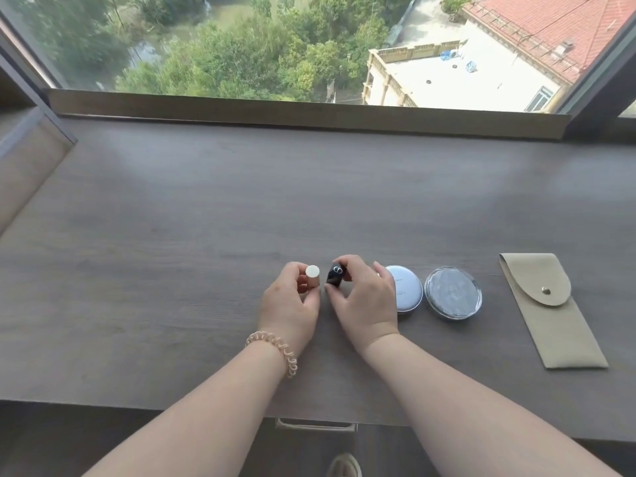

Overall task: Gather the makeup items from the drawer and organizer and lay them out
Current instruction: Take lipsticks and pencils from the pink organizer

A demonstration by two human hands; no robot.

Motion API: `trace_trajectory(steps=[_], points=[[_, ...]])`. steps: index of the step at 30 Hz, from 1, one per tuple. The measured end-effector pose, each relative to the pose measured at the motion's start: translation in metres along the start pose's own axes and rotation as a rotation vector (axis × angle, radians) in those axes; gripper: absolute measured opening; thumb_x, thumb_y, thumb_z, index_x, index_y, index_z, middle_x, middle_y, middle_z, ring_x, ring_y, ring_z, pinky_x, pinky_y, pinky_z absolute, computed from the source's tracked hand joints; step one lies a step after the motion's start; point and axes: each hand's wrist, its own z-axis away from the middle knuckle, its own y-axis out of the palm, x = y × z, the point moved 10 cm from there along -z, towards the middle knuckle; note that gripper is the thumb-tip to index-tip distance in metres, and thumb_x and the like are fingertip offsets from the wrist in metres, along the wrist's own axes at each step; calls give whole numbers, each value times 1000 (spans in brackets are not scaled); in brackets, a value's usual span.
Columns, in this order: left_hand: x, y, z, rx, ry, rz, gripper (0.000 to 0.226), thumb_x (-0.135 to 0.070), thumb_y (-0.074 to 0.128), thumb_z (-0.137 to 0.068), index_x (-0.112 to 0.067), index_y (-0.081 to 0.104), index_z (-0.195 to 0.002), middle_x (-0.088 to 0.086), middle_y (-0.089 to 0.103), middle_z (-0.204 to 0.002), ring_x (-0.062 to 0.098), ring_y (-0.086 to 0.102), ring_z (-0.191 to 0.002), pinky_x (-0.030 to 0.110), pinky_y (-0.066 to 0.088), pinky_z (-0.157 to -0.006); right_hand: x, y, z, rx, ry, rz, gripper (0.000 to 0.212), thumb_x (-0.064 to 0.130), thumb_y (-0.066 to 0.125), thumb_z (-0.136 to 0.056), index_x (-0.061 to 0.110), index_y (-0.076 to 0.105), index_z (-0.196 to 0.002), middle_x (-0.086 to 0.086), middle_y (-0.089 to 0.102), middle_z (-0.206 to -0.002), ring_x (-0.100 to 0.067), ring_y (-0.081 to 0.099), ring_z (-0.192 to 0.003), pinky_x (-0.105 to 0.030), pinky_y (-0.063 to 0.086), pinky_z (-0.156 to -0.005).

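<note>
My left hand (292, 304) grips a small white cylindrical tube (312, 278), held upright on the desk. Right beside it, my right hand (364, 297) grips a black lipstick tube (335, 275), also upright on the desk. The two tubes stand close together without touching. To the right lie a pale blue round compact (407, 287), partly hidden by my right hand, and a clear-rimmed grey round compact (452, 292). A beige snap pouch (550, 311) lies flat at the far right.
The grey wooden desk (206, 235) runs up to a window sill (309, 113). A drawer handle (316, 425) shows under the desk's front edge, with the drawer closed. A coiled hair tie (275, 349) sits on my left wrist.
</note>
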Motion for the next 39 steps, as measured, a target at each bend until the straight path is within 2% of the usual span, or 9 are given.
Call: trace_trajectory(steps=[9,14,17,24,27,29,32,36,39], points=[[-3,1,-1,14,57,-40,15,-15,66,-82,-22,59,-94,-15,62,-80,8,63,-84,22,49,-79,-1,3,0,0,36,45,28,19,72,-73,21,62,-99,9,69,-85,-15,65,-84,-26,20,-102],[-11,8,-2,48,91,-66,14,-15,65,-82,-23,58,-92,-15,61,-81,5,59,-82,15,42,-73,-6,-6,5,-38,31,103,34,21,73,-70,19,63,-101,7,70,-83,-18,66,-80,-25,17,-101],[-15,13,-2,56,92,-48,14,-15,63,-82,-23,57,-91,-12,63,-83,7,62,-84,21,48,-78,-10,-13,7,-60,38,144,37,22,75,-69,18,63,-104,4,71,-83,-21,67,-80,-30,17,-103],[-15,20,-2,73,53,-102,6,-22,62,-84,-23,59,-90,-13,63,-80,9,65,-81,23,50,-75,-12,-13,9,4,72,143,46,24,74,-70,20,60,-113,4,69,-92,-23,63,-90,-41,23,-105],[-15,17,-1,84,27,-103,15,-23,63,-81,-25,60,-96,-8,67,-90,12,64,-92,29,51,-82,-6,-19,12,39,24,114,55,26,76,-67,21,56,-117,4,68,-96,-23,62,-96,-43,25,-105],[-18,12,0,90,23,-120,30,-28,63,-83,-25,58,-112,-6,66,-107,13,61,-103,31,48,-90,1,-26,11,25,-44,115,60,28,78,-63,20,55,-118,3,66,-100,-22,60,-99,-45,29,-103],[-33,-10,7,75,58,-113,51,-26,65,-82,-21,49,-130,-4,58,-126,12,52,-119,29,41,-101,24,-45,9,-37,-150,77,63,33,70,-66,16,50,-123,-1,61,-115,-17,50,-111,-34,24,-102],[-56,-66,20,-75,161,-220,69,-26,63,-79,-23,34,-141,-5,43,-140,14,37,-130,27,30,-107,72,-56,-2,-90,-230,12,55,32,52,-71,20,42,-124,-7,55,-125,-19,42,-120,-36,24,-99],[-54,-138,39,-249,173,-270,71,-32,62,-80,-26,30,-142,-5,39,-143,15,34,-133,32,31,-110,136,-38,-4,-11,-320,-36,51,27,55,-72,19,45,-122,-7,56,-122,-24,48,-118,-42,29,-98]])
